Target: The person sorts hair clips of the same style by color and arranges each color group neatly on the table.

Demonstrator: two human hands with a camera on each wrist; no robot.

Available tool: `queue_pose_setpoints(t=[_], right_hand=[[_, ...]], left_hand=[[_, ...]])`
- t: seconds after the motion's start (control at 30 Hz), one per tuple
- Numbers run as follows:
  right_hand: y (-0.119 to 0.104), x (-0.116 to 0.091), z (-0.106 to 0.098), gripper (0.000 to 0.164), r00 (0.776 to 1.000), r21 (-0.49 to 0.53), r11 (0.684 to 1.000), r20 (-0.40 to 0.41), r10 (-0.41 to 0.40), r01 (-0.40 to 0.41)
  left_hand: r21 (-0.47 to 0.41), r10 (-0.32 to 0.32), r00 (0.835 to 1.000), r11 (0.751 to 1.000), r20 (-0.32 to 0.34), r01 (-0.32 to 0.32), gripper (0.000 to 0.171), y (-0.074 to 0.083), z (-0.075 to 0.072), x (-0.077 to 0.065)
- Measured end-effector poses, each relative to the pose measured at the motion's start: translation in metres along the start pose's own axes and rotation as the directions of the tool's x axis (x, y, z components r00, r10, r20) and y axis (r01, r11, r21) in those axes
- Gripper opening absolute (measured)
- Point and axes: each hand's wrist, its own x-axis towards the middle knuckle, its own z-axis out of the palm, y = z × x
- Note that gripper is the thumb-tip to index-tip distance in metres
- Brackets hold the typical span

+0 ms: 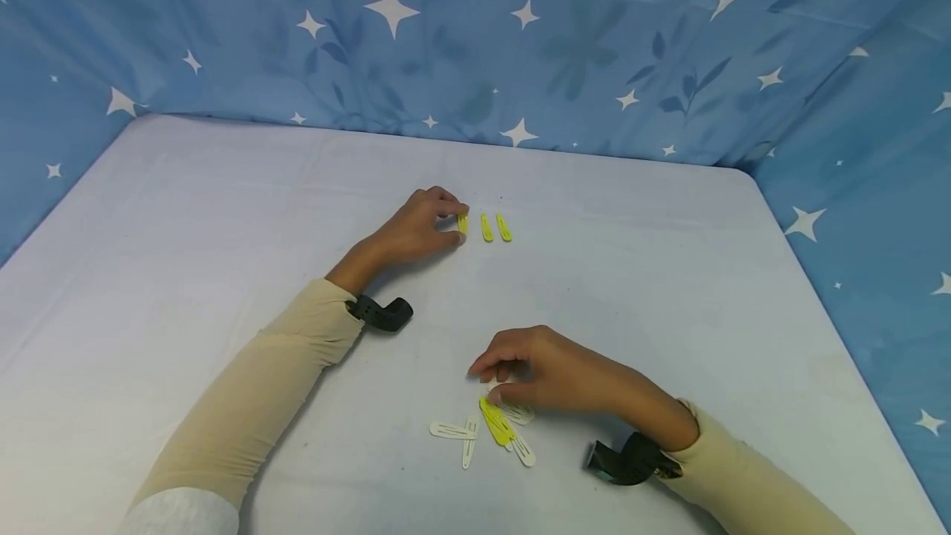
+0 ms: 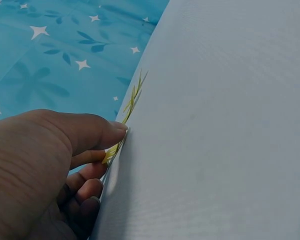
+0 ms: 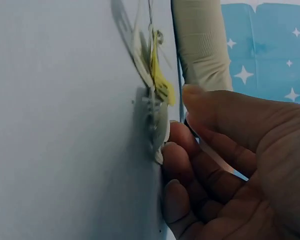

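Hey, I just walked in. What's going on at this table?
A person is handling small hair clips with bare hands. The left hand pinches a yellow clip beside two more yellow clips on the white table. Nearer the person, the right hand is at a loose pile of white and yellow clips, its thumb and fingers apart; whether it touches any is hard to tell.

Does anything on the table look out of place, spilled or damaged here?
Nothing looks spilled or plainly damaged. The one untidy spot is by the right hand: white clips and yellow clips lie jumbled, some overlapping at mixed angles, which stands out against the neater yellow row at the left hand.
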Motion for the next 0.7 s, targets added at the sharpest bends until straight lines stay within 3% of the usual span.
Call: queue_pose_setpoints(t=[0.37, 0.5, 0.7], right_hand=[[-0.0056, -0.0044, 0.0047, 0.035, 0.997, -0.118, 0.993, 0.071, 0.035, -0.027], [-0.0059, -0.0033, 0.0066, 0.031, 0.998, -0.181, 0.983, 0.06, 0.036, -0.025], [-0.003, -0.0019, 0.0077, 0.02, 1.0, -0.151, 0.989, 0.019, 0.003, 0.0]], left_hand=[[-0.002, 0.01, 1.0, 1.0, -0.005, -0.01, 0.045, -0.0006, 0.0011, -0.0003], [0.001, 0.01, 1.0, 1.0, -0.005, -0.01, 0.045, -0.0002, 0.0006, -0.0006], [0.011, 0.006, 1.0, 1.0, -0.001, -0.006, 0.045, 0.0006, -0.0007, -0.0006]])
